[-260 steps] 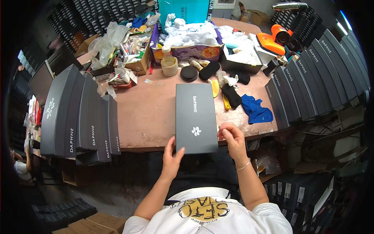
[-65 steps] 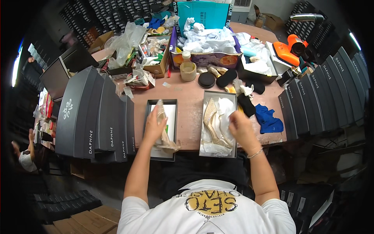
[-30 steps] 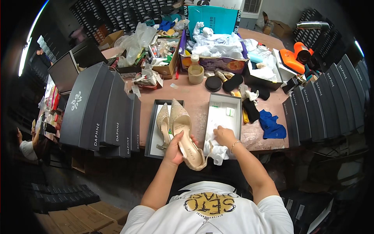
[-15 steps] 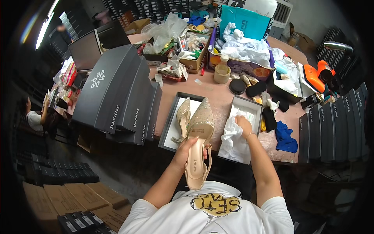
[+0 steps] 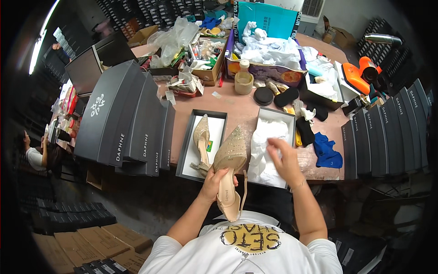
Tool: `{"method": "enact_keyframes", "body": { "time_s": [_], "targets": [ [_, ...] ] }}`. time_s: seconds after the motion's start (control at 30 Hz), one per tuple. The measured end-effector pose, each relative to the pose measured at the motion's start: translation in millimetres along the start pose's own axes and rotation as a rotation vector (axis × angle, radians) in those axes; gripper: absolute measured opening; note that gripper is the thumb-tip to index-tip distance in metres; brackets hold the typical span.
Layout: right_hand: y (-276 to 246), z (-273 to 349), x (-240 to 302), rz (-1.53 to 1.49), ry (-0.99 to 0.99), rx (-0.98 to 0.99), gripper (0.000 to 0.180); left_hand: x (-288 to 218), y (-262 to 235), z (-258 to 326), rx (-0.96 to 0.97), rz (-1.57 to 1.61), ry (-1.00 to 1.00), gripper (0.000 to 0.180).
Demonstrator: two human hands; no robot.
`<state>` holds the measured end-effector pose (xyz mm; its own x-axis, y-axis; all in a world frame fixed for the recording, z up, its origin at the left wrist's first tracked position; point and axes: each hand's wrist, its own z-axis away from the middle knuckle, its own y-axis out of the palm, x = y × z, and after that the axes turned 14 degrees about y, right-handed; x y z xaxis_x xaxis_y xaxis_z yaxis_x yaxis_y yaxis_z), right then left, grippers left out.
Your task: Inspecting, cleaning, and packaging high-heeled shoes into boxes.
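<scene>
My left hand (image 5: 212, 184) is wrapped round a beige pointed slingback shoe (image 5: 231, 157) with a sparkling toe, its strap hanging loose on the right. The matching slingback shoe (image 5: 200, 132) lies in a dark-rimmed shoebox (image 5: 183, 157) on the table, beside a small green packet (image 5: 209, 145). To the right is an open box part (image 5: 292, 122), white inside, with crumpled white tissue paper (image 5: 267, 141) in it. Over that paper's right side hovers my right hand (image 5: 286, 160), fingers apart and nothing in them.
Dark shoeboxes stand at the left (image 5: 132, 123) and right (image 5: 388, 137) of the table. Behind are a jar with a white cap (image 5: 244, 80), a purple box of white paper (image 5: 269, 72) and a carton of clutter (image 5: 212, 73). A blue cloth (image 5: 327, 153) lies front right.
My right hand has let go of the tissue paper and drawn back toward me. The paper now lies lower within the box part. My left hand still holds the shoe; the view has shifted slightly.
</scene>
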<state>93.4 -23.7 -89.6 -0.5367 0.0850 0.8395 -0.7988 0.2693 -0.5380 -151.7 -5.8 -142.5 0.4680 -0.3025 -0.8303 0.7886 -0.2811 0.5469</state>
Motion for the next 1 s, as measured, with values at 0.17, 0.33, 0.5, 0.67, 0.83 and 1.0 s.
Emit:
{"method": "enact_keyframes", "body": {
  "time_s": [0.17,0.33,0.5,0.67,0.83,1.0],
  "targets": [
    [44,60,21,-0.267,0.019,0.422,0.096,9,19,-3,-0.084,0.053,0.161,0.038],
    [76,69,-5,-0.152,-0.003,0.417,0.099,5,28,0,0.18,-0.314,0.093,0.055],
    [47,71,-15,-0.586,0.346,0.6,0.075,-25,-56,-56,-0.211,-0.757,0.439,0.073],
    [40,67,-9,-0.785,0.411,0.525,0.036,20,-163,-89,-0.248,-0.61,0.045,0.048],
    [29,70,-12,-1.086,0.438,0.587,0.038,-45,-98,-60,0.009,-0.096,0.125,0.029],
    [36,74,-24,-1.06,0.429,0.717,0.034,-48,-43,-20,0.481,0.426,-0.265,0.041]
  ]
}}
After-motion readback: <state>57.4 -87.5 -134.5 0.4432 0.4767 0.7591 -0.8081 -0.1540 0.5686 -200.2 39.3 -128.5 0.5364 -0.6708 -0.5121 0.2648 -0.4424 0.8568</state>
